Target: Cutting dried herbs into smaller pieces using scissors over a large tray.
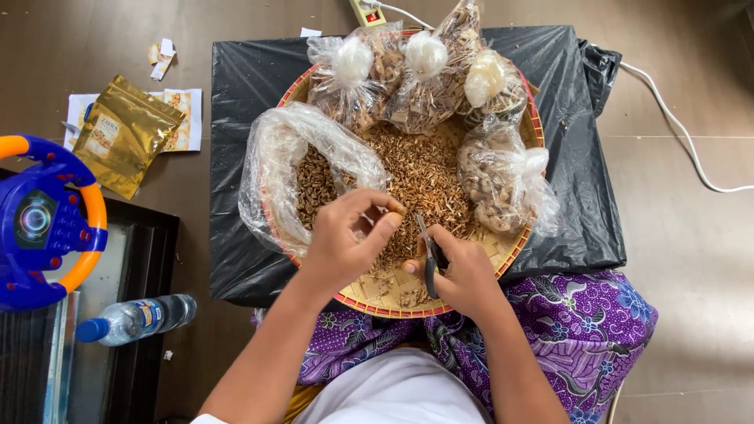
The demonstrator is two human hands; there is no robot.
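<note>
Brown tiled floor [691, 259] under daylight, white cable [682, 129] trailing.

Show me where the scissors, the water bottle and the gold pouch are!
scissors [429, 253]: head view, on the blades near the pivot.
water bottle [141, 318]: head view, on its clear body.
gold pouch [126, 133]: head view, on its shiny front.

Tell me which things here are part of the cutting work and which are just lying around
In use: left hand, right hand, scissors, woven tray, chopped dried bits, clear bags.

Lying about: gold pouch, water bottle, toy steering wheel, white cable.
</note>
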